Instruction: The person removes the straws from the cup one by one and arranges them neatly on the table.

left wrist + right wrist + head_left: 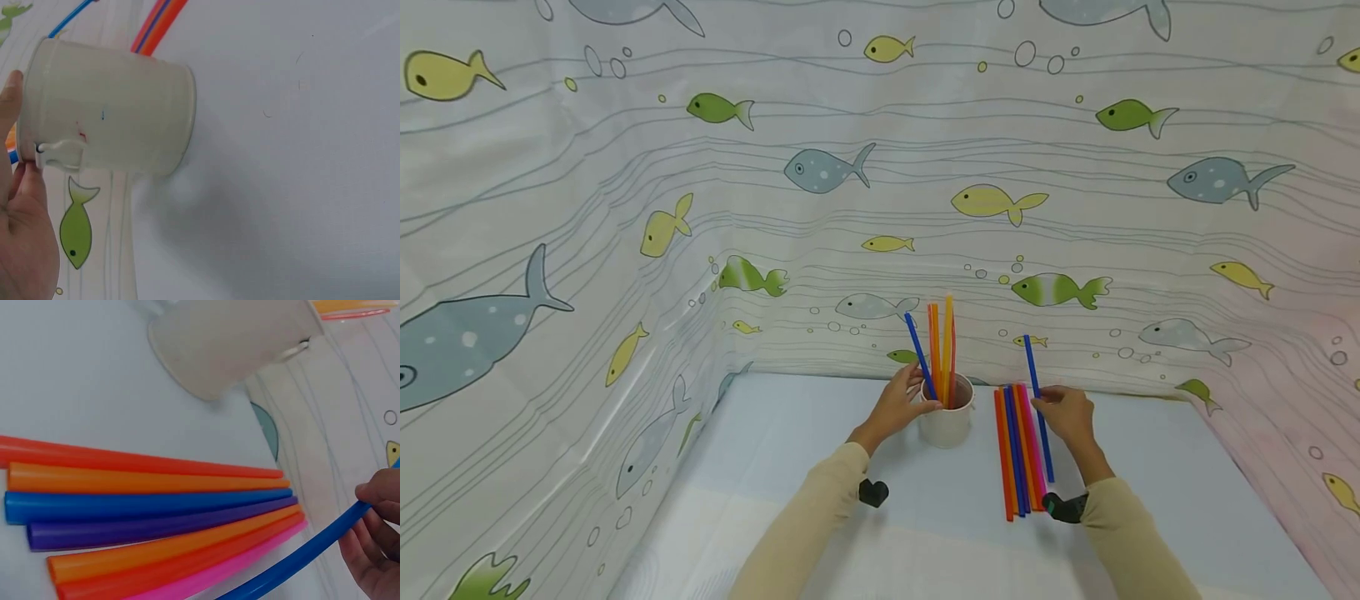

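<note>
A white cup with a small handle stands upright, holding a blue straw that leans left and several orange, yellow and red straws. My left hand grips the cup at its rim from the left, thumb in front; the left wrist view shows the fingers by the handle. To the right, my right hand pinches another blue straw between thumb and fingers, its lower end pointing toward me. Beside it several straws in red, orange, blue, purple and pink lie in a row.
The white table ends at a fabric wall printed with fish, which also rises at the left and right. Dark bands sit at both wrists.
</note>
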{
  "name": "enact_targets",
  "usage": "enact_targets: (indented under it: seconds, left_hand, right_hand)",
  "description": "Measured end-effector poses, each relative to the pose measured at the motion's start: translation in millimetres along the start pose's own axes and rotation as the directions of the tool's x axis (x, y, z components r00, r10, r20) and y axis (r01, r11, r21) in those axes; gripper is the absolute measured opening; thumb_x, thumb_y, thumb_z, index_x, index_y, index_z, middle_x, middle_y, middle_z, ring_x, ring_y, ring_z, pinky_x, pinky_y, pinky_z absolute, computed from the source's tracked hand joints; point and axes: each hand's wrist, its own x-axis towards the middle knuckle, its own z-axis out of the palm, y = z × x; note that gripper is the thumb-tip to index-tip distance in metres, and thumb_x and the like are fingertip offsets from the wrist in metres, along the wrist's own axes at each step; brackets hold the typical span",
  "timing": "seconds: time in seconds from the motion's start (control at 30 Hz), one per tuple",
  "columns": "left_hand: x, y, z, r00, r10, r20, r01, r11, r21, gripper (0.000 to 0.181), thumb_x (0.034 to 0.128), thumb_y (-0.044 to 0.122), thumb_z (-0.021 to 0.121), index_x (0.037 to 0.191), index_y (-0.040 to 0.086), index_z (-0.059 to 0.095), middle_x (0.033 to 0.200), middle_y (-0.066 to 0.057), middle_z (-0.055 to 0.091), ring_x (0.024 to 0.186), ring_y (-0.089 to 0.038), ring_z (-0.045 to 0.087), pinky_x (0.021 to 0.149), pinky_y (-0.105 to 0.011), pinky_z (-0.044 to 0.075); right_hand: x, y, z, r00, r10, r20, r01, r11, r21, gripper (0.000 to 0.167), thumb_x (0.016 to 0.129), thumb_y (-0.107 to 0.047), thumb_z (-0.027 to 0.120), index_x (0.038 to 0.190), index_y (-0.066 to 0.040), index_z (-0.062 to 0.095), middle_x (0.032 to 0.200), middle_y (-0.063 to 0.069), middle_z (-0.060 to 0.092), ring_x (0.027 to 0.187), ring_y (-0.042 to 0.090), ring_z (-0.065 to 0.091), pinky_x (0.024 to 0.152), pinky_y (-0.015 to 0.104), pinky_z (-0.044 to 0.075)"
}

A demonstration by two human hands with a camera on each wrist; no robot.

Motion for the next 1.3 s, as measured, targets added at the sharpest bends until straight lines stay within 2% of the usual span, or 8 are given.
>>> enact_targets:
  seconds: [0.17, 0.43, 0.6, 0.93, 1.3]
  left_hand:
    - [0.7, 0.5, 0.1, 1.0, -0.004, 0.004, 0.004, 1.0, 0.0, 0.091, 0.0825, 0.026, 0.079, 0.153, 0.008, 0.024, 0.143, -0.014, 0.046, 0.132, -0.025, 0.046, 0.103, -0.033, 0.043]
    - [0.4, 0.1, 0.2, 1.0, -0.009, 0.002, 0.009, 1.0, -0.006, 0.09, 0.0836, 0.024, 0.078, 0.154, 0.009, 0.024, 0.143, -0.013, 0.046, 0.132, -0.024, 0.046, 0.103, -0.033, 0.044]
    - [0.0, 0.5, 0.1, 1.0, -0.02, 0.002, 0.02, 1.0, -0.007, 0.09, 0.0837, 0.024, 0.078, 0.154, 0.011, 0.023, 0.143, -0.012, 0.045, 0.133, -0.024, 0.046, 0.103, -0.034, 0.044]
    - [-0.2, -0.1, -0.6, 1.0, -0.022, 0.004, 0.022, 1.0, 0.001, 0.091, 0.0835, 0.025, 0.078, 0.154, 0.011, 0.023, 0.144, -0.012, 0.045, 0.133, -0.023, 0.045, 0.103, -0.032, 0.043]
    - [0.2, -0.6, -0.4, 1.0, -0.008, 0.007, 0.008, 1.0, -0.003, 0.091, 0.084, 0.025, 0.078, 0.154, 0.011, 0.022, 0.144, -0.012, 0.045, 0.133, -0.023, 0.045, 0.104, -0.032, 0.043]
  right_hand:
    - [-5.5, 12.2, 4.0, 0.998, 0.051, 0.028, -0.05, 0.999, -0.018, 0.037, 0.091, -0.019, 0.069, 0.115, 0.009, 0.065, 0.106, 0.026, 0.067, 0.093, 0.038, 0.065, 0.082, 0.049, 0.056]
    - [-9.7, 23.0, 6.0, 0.999, 0.044, 0.027, -0.043, 0.998, -0.042, 0.036, 0.09, -0.018, 0.069, 0.111, 0.011, 0.066, 0.105, 0.028, 0.067, 0.093, 0.04, 0.064, 0.081, 0.05, 0.056]
    - [-9.2, 28.2, 7.0, 0.995, 0.083, 0.057, -0.08, 0.996, -0.048, 0.037, 0.091, -0.02, 0.068, 0.112, 0.011, 0.065, 0.106, 0.028, 0.066, 0.094, 0.04, 0.064, 0.081, 0.049, 0.057]
    - [-7.8, 38.0, 9.5, 0.982, 0.136, 0.129, -0.131, 0.99, -0.044, 0.039, 0.091, -0.02, 0.068, 0.112, 0.012, 0.064, 0.105, 0.029, 0.066, 0.086, 0.034, 0.065, 0.072, 0.041, 0.059]
    - [-10.3, 41.1, 10.4, 0.982, 0.123, 0.144, -0.113, 0.991, -0.077, 0.035, 0.089, -0.018, 0.07, 0.106, 0.013, 0.067, 0.103, 0.029, 0.067, 0.086, 0.035, 0.065, 0.074, 0.043, 0.058]
